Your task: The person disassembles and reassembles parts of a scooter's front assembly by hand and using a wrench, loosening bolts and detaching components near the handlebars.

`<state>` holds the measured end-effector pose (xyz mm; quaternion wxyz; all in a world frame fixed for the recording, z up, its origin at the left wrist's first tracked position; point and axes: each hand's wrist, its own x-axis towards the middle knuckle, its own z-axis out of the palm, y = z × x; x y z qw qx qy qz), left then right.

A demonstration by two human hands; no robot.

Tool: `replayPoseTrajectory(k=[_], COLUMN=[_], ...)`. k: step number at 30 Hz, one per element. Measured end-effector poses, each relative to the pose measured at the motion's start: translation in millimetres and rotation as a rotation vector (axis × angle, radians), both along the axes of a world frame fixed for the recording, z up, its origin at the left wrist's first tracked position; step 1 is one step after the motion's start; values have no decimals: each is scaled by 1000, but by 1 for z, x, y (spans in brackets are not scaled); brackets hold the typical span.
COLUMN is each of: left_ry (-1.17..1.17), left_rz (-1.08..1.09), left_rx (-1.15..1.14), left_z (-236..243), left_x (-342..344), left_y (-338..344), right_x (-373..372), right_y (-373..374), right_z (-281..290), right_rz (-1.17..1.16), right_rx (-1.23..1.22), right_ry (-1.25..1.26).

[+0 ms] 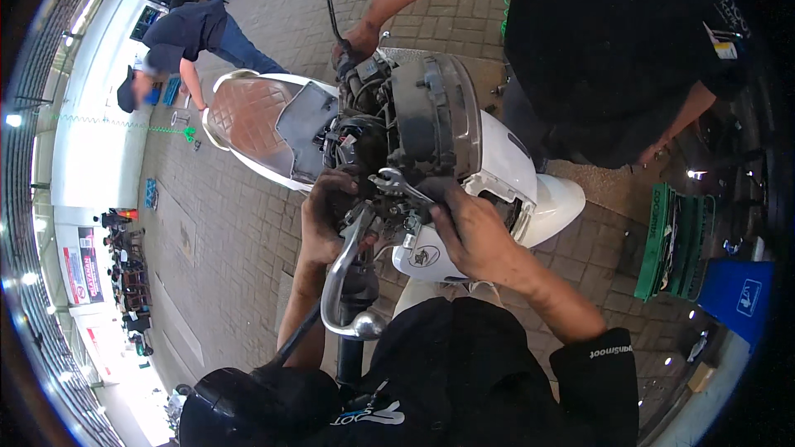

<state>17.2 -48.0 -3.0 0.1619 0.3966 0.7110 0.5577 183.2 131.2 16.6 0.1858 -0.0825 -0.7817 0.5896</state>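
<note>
Wrench (401, 184) sits near scooter's (507, 151) lever (334, 277), right hand (476, 232) pinching its shank (416, 194), left hand (325, 209) curled above lever, hold unclear; wrench judged rigid, modestly heavy, slick if greasy, best gripped at shank's rear

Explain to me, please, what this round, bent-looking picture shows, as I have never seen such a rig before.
There is no robot here: a person works bare-handed. The single view comes from a fisheye camera on their head, looking down, so straight edges curve near the rim. Their forearms rise from the lower part.

The right hand holds a metal wrench over the opened front of a white scooter. The left hand is beside the silver lever; whether it holds anything is unclear. Opposite, a co-worker's hand is at the other handlebar end. The scooter stands on brick paving, with green crates to the right.
</note>
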Motion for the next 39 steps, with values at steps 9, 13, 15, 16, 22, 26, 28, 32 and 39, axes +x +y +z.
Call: replayPoseTrajectory(k=[9,13,15,16,22,26,28,32,39], left_ry=[-184,-47,-4,-6,141,-202,5,-28,62], left_rz=[-54,1,-58,-60,-12,39,-2,12,29], left_rx=[116,106,85,87,-80,-17,-23,8,26], left_z=[-8,-18,-19,-18,-7,4,9,-12,-10], left_x=[-8,-14,-17,-16,-14,-5,-3,-13,-10], left_y=[-10,-25,-24,-22,-16,-6,-2,-13,-5], right_x=[-44,-47,-49,-50,-56,-55,-57,-55,-56], right_y=[-9,-10,-9,-7,-6,-8,-6,-3,-3], right_z=[-8,-2,-1,-3,-7,-1,-3,-2,-5], right_rz=[139,188,217,215,231,178,172,258,228], right_rx=[201,273,359,360,318,300,280,245,263], right_ry=[235,149,97,94,123,127,144,215,256])
